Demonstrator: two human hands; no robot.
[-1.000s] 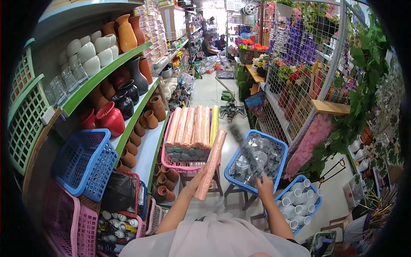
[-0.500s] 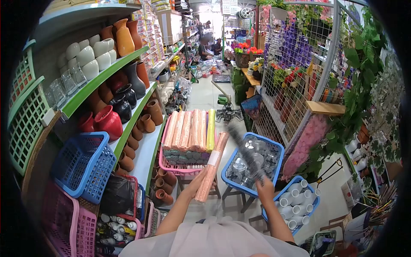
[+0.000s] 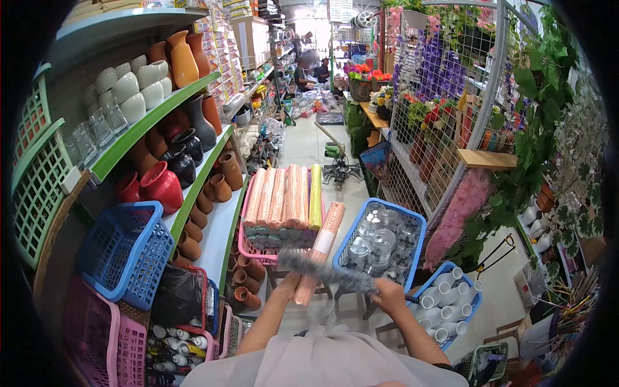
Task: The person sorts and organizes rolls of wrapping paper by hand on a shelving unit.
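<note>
My left hand (image 3: 287,287) is closed around the lower part of a peach-coloured wrapped roll (image 3: 329,227) with a pale label band, tilted up and away from me. In my right hand (image 3: 389,296) is the handle of a grey fluffy duster (image 3: 325,270), blurred by motion. The duster's head reaches leftward across the roll's lower part and overlaps it in this view. Just beyond my left hand, a pink basket (image 3: 250,253) bears more peach rolls (image 3: 278,197) and a yellow one (image 3: 315,197). A blue basket (image 3: 422,227) of clear glass jars (image 3: 382,242) stands beyond my right hand.
At the right, another blue basket (image 3: 475,307) holds white cylindrical vases (image 3: 445,314). Shelves (image 3: 213,177) of clay pots and vases line the left side. A wire mesh rack (image 3: 412,161) with artificial flowers stands at right. Two people (image 3: 303,74) are far down the aisle.
My right hand has swung the duster from pointing up and away, over the jar basket, to lying leftward across the roll. The left hand keeps the roll in nearly the same place.
</note>
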